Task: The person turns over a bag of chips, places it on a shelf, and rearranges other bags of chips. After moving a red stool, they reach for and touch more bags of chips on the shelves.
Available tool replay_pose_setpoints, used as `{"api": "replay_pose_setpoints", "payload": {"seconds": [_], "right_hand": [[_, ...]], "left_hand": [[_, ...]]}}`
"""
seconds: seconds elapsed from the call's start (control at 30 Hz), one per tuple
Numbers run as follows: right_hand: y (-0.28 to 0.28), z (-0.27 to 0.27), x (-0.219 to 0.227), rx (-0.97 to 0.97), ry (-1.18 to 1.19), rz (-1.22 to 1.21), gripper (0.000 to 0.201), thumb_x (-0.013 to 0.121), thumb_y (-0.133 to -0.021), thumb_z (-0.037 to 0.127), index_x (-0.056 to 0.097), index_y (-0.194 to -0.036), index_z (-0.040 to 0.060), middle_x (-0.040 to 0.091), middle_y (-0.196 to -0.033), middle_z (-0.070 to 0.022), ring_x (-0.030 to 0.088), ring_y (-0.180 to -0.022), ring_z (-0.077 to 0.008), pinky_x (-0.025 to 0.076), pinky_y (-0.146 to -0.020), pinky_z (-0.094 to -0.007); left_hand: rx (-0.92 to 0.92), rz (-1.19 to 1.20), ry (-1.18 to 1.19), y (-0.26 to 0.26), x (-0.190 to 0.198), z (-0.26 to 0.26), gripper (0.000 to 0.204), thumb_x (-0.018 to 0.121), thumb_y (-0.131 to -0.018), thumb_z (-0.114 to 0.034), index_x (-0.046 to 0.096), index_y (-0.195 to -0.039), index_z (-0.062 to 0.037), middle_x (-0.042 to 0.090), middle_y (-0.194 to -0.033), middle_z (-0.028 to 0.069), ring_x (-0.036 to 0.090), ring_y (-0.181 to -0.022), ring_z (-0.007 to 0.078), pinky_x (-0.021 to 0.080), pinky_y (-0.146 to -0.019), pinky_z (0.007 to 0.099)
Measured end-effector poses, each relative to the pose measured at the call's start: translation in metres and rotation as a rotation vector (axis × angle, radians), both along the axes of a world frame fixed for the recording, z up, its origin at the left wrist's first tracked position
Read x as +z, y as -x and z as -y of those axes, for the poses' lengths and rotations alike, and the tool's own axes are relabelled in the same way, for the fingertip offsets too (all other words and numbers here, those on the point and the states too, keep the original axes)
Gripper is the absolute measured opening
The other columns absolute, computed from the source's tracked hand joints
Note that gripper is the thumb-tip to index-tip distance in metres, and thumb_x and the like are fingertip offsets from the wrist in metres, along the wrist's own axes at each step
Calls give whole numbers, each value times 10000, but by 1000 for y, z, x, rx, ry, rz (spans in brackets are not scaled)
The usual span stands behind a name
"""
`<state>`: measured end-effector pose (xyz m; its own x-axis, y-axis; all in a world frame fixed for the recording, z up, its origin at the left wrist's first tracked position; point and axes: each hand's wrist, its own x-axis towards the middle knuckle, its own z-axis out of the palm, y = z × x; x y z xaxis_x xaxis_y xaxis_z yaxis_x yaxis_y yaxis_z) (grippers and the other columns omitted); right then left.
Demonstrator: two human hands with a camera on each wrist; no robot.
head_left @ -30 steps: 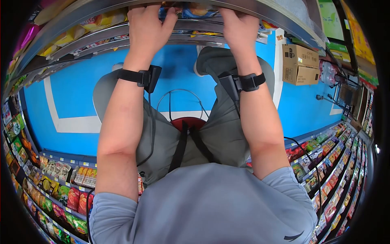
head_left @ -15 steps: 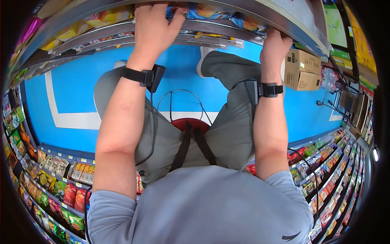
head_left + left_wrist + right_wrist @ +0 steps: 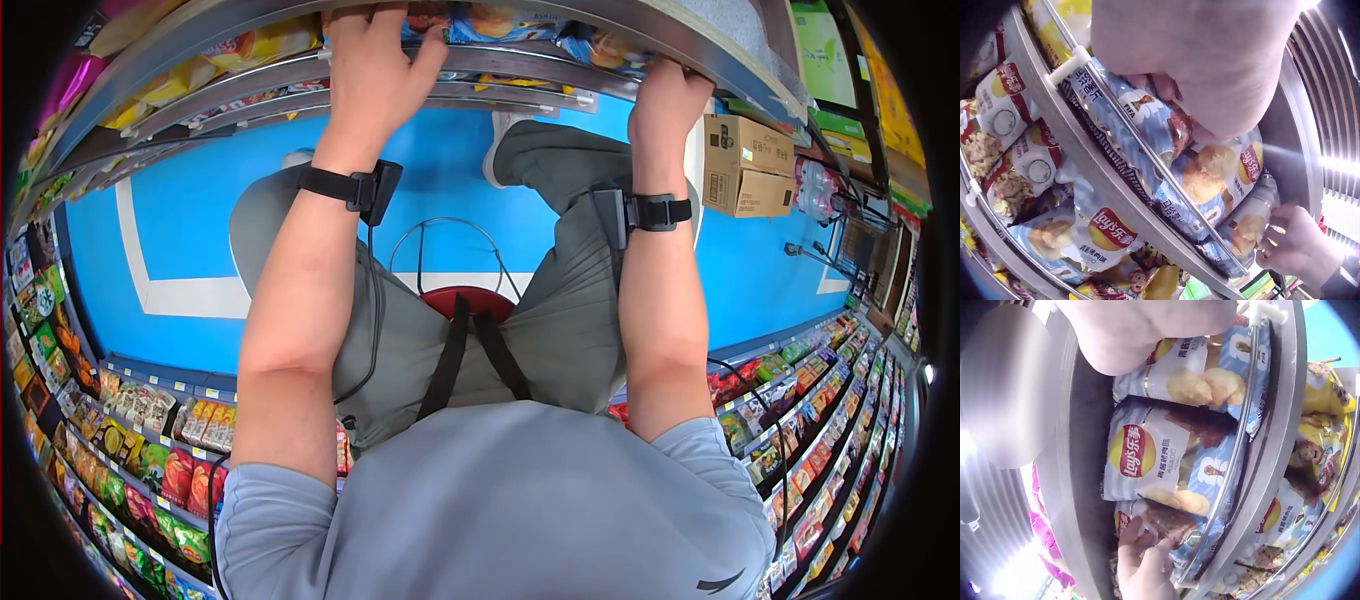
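Note:
Blue-and-white Lay's potato chip bags lie in a row behind a metal rail on the shelf. My left hand reaches in under the upper shelf edge, its fingers bent around the left potato chip bag and its thumb spread to the right. A middle bag lies between the two hands, its printed front showing. At the right end of the row, my right hand holds the side of another potato chip bag with curled fingers. Part of each hand's grip is hidden in the head view.
The metal rail runs along the shelf front. Yellow snack bags lie further left, and lower shelves hold more bags. A cardboard box stands on the blue floor at right. Snack racks are behind, and a red stool seat is beneath me.
My right hand has moved right along the shelf, then slightly back, and blue chip bags now show between the hands. My left hand has shifted a little to the right.

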<state>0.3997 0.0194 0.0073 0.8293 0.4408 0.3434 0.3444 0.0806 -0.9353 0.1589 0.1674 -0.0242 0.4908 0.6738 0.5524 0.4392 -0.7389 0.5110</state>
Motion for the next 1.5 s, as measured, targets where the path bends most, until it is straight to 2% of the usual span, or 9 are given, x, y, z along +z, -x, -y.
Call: {"api": "replay_pose_setpoints", "payload": {"seconds": [0.17,0.2,0.27,0.4,0.5,0.67,1.13,1.3,1.5], "right_hand": [[60,3,-16,174,168,-93,133,727,-924,116,616,-927,42,659,-830,-5,536,-724,-76,462,-655,-280],[73,4,-15,359,307,-101,95,683,-969,90,593,-956,63,688,-904,-10,632,-855,-89,501,-757,-261],[96,0,-2,690,598,95,194,746,-955,175,589,-924,64,691,-798,-20,611,-763,-65,502,-655,-293],[127,-2,-15,1166,926,314,333,757,-920,308,667,-1048,13,724,-948,-197,711,-886,-374,559,-756,-455],[143,-3,-23,1220,1005,387,390,751,-918,320,691,-1138,4,738,-1086,-229,719,-1031,-401,574,-847,-488],[149,-29,-1,1216,1084,427,455,749,-925,329,680,-1232,1,737,-1172,-225,706,-1103,-399,575,-913,-491],[173,-65,-39,1253,1204,405,463,688,-967,356,679,-1303,37,714,-1269,-205,653,-1222,-388,530,-1017,-482],[179,-79,-59,1136,1078,533,529,710,-949,383,663,-1347,39,665,-1353,-216,623,-1257,-412,503,-1064,-480],[189,-107,-51,1004,1113,576,598,728,-926,403,642,-1397,43,634,-1382,-250,602,-1285,-435,475,-1103,-486]], "left_hand": [[-49,22,-114,0,-2,-1,473,794,-874,-286,686,-1286,-81,643,-1254,198,588,-1184,404,531,-946,478],[-52,21,-112,1,-2,0,473,794,-874,-286,686,-1286,-81,643,-1254,198,588,-1184,404,531,-946,478],[-79,57,68,3,1,2,431,785,-883,-235,705,-1280,-88,697,-1179,154,662,-1069,338,546,-898,446],[-195,87,92,7,9,4,329,774,-899,-201,747,-1206,-88,741,-982,80,688,-822,236,554,-776,374],[-339,52,418,9,9,12,208,773,-920,-219,770,-1068,-74,699,-763,32,595,-595,139,495,-590,283],[-430,-98,627,17,1,13,235,733,-963,-268,755,-1051,-51,717,-761,69,663,-651,170,518,-623,307],[-251,-463,718,82,-45,-15,442,670,-984,-390,718,-1255,-44,776,-1070,196,738,-995,392,572,-875,449],[-52,-466,570,108,-62,-27,553,692,-951,-428,652,-1381,-83,569,-1482,249,604,-1307,420,535,-1044,490],[79,-670,617,127,-43,-46,629,744,-906,-424,616,-1412,-73,532,-1490,267,594,-1302,472,527,-1072,503]]}}
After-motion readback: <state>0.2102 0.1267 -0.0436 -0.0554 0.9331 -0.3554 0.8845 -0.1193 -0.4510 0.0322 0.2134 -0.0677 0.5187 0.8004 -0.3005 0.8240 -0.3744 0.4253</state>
